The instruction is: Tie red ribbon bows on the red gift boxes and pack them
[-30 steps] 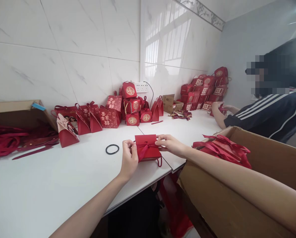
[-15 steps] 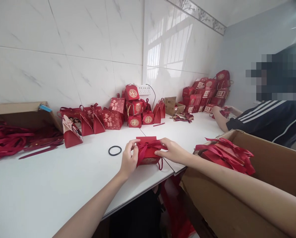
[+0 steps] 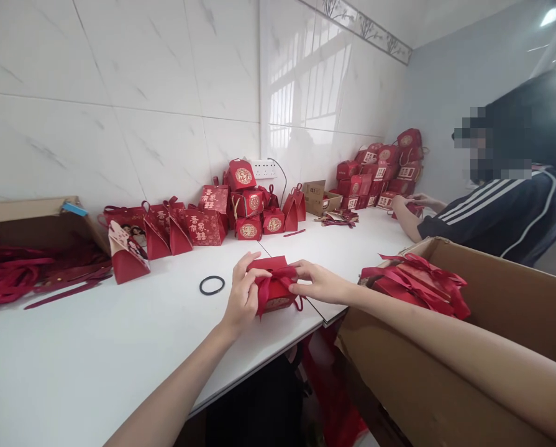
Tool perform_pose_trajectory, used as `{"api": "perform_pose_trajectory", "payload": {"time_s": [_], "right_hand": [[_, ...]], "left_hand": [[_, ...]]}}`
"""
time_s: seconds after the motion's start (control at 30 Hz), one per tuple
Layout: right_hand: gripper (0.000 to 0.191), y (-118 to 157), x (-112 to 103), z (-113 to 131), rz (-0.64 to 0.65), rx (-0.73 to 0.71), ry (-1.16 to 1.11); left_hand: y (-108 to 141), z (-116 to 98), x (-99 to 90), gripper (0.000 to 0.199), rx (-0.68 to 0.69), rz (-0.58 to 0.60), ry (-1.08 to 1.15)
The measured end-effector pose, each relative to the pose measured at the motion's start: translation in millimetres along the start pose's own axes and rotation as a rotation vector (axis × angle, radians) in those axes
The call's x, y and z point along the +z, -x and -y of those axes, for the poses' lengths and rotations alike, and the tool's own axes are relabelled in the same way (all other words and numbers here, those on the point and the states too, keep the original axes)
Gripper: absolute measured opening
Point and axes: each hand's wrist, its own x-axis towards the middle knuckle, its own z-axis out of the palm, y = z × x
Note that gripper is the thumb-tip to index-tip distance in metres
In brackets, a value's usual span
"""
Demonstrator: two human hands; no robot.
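A small red gift box (image 3: 278,303) with a gold emblem on its front rests on the white table, between my two hands. Across its top lies a red ribbon (image 3: 274,284) tied in a bow. My left hand (image 3: 246,292) pinches the left loop of the bow between thumb and fingers. From the other side, my right hand (image 3: 317,282) grips the right part of the ribbon. A red cord handle (image 3: 299,304) pokes out at the box's right side. Left of the box lies a black ring-shaped band (image 3: 212,285).
A large cardboard carton (image 3: 505,282) holding ribboned red boxes (image 3: 417,285) stands close on my right. Finished-looking red boxes (image 3: 250,205) line the wall. At the left, another carton (image 3: 30,214) holds dark red ribbons (image 3: 21,267). A co-worker (image 3: 501,198) handles a red box at the right.
My left hand's fingers have shifted onto the bow's left loop, and the ribbon there has moved slightly. The right hand stays on the ribbon. The whole view has turned a little.
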Motion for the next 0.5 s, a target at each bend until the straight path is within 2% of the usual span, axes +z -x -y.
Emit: {"api": "perform_pose_trajectory", "payload": {"time_s": [0.1,0.2,0.37,0.5], "right_hand": [[0.018,2.0,-2.5,2.0,0.029,-0.008,0.041],[0.024,3.2,-0.8,6.4,0.006,-0.015,0.144],[0.037,7.3,7.6,20.5,-0.196,0.059,0.539],[0.038,10.9,9.2,29.1,-0.318,-0.024,0.817]], "left_hand": [[-2.4,-0.7,-2.5,0.040,0.011,0.068,0.019],[-3.7,-0.2,-4.6,0.040,0.011,0.092,0.040],[-2.7,0.7,-6.1,0.040,0.102,0.122,0.014],[-1.8,1.4,-6.4,0.041,0.122,0.129,-0.010]]}}
